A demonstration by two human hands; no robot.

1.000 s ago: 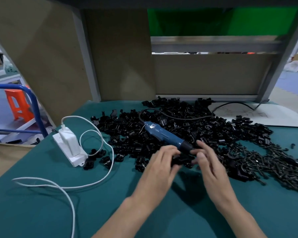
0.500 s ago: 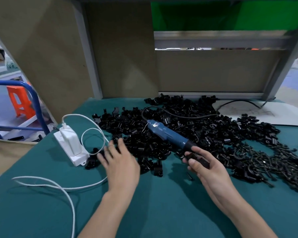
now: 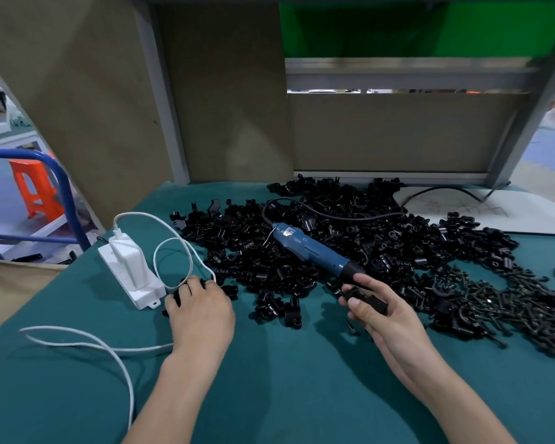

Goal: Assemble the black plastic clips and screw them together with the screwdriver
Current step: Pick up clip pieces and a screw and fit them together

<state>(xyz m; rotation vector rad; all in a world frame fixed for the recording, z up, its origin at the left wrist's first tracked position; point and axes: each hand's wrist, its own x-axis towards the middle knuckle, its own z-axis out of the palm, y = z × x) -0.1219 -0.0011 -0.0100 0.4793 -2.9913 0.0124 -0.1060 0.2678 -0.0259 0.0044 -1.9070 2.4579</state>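
Reaching for another piece.
Our left hand (image 3: 202, 312) has swung onto stray black clips (image 3: 229, 291), grip unclear; our right hand (image 3: 388, 318) pinches the black plastic clip (image 3: 366, 299).

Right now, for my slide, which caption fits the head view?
Right hand holds a black clip beside the blue screwdriver; left hand touches loose clips near the white charger.
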